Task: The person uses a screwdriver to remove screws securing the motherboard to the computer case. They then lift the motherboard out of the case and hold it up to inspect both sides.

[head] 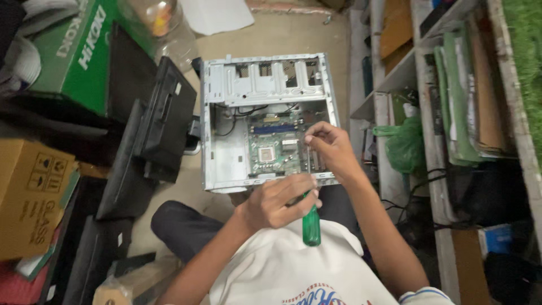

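One open computer case [226,164] is lying on the floor, its single motherboard [276,148] showing. The left hand [279,201] is closing tight around the green handle of one screwdriver [310,223], whose shaft is reaching up to the board. The right hand [330,148] is pinching that shaft near its tip, fingers narrow. Two dark monitors [161,121] are crowding the case's left edge and wooden shelves [429,113] are hemming the right; one cardboard box [31,197] is sitting far left on the beige floor [271,36]
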